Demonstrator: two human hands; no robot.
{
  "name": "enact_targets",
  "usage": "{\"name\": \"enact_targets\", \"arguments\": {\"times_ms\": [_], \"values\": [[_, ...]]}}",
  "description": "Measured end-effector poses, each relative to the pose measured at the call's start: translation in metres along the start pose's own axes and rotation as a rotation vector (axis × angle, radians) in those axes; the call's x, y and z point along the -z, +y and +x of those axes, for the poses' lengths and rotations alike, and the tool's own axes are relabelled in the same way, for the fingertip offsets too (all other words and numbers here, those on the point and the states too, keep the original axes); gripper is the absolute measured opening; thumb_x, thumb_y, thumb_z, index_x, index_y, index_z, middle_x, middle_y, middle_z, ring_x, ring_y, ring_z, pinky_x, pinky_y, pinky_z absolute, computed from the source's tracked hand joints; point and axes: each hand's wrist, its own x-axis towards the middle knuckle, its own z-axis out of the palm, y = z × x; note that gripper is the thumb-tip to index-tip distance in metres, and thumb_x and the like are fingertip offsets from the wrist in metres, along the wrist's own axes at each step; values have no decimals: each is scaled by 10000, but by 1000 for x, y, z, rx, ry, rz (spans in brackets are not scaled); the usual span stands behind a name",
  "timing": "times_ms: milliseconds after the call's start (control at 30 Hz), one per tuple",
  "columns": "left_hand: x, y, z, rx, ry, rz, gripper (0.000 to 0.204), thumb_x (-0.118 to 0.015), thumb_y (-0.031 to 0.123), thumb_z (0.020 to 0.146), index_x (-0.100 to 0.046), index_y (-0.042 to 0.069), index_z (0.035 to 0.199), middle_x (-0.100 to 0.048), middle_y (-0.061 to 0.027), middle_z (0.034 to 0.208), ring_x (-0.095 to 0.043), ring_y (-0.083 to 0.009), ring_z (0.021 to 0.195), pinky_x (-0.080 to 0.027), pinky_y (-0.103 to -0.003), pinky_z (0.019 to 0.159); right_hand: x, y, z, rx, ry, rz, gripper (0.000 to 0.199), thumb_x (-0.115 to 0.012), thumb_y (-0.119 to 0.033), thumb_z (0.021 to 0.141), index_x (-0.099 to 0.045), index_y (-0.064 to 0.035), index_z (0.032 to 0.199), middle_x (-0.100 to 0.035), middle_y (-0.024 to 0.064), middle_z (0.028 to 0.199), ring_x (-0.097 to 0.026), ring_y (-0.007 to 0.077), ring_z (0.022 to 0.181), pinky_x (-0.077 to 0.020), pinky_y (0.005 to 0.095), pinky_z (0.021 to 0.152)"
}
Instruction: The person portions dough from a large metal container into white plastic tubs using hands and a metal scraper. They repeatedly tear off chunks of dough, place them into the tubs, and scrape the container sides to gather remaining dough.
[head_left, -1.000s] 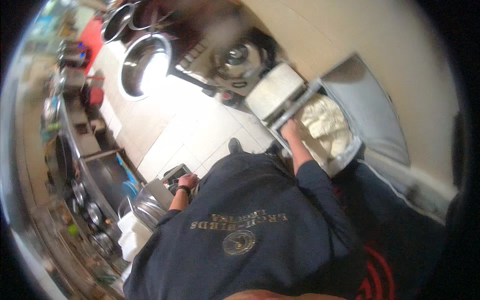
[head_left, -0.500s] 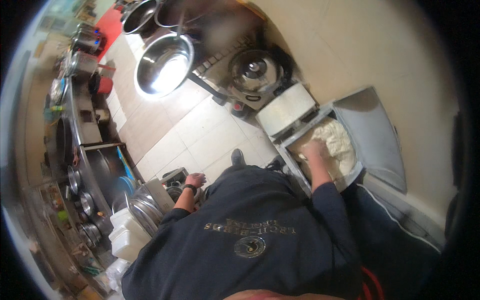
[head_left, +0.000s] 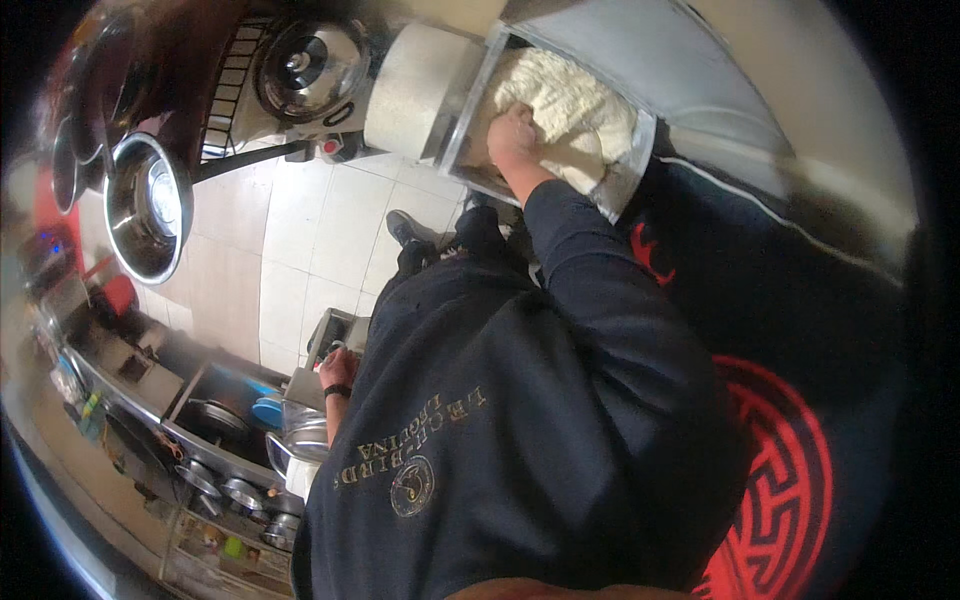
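Observation:
A rectangular metal bin (head_left: 462, 112) at the top holds a large mass of pale dough (head_left: 585, 110). My right hand (head_left: 513, 132) reaches into it at the dough's left side, its fingers curled against the dough and partly hidden. At the left, my left hand (head_left: 338, 368), with a dark band on its wrist, is beside a small stove-like appliance (head_left: 328, 328). The fingers there are bent around something small that I cannot make out.
A gas burner (head_left: 310, 70) and a pale box-shaped cover (head_left: 420, 85) adjoin the bin. Further left hangs a shiny steel bowl (head_left: 148, 205) with a long handle. Pots and pans (head_left: 215, 420) fill the lower left. A raised grey lid (head_left: 640, 50) leans behind the bin.
The whole view has turned, so the bin now appears higher and the burner further left. My right hand stays in the bin at the dough. My left hand has curled in closer to the appliance.

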Motion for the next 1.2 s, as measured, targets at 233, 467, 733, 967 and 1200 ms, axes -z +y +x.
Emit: {"name": "enact_targets", "arguments": {"times_ms": [233,467,733,967,1200], "values": [[-20,38,27,115,-74,-31,131,-631,159,869,-643,30,886,-653,-70,760,-608,-167,625,-470,-281,518,115,25,18,165,-553,170,612,-706,-344,728,-594,33,1197,-621,236,1136,-650,329,906,-540,378,784],[-38,100,22,256,-65,30,151,-613,176,887,-640,29,861,-643,-60,739,-581,-142,594,-443,-254,503,62,10,3,301,26,-151,566,-723,-288,646,-621,4,1119,-677,221,887,-664,333,871,-514,408,808],[-30,87,44,259,-15,-88,217,-611,172,895,-653,-26,974,-651,-60,756,-585,-132,611,-444,-229,526,2,17,26,304,275,150,457,-738,-155,720,-580,14,1113,-622,207,1073,-623,335,983,-502,398,862],[-44,69,51,-227,-220,360,222,-597,171,900,-667,-37,934,-662,-75,763,-606,-146,637,-474,-262,539,107,21,11,285,-401,171,557,-673,-204,812,-491,-14,1302,-585,210,1220,-589,291,1104,-477,387,903],[-28,32,70,34,-73,10,226,-623,165,876,-679,-36,963,-704,-114,866,-674,-175,728,-534,-300,615,104,83,-13,164,101,-211,762,-626,-233,857,-230,-2,1465,-114,226,1547,-142,381,1424,-166,454,1159]]}}
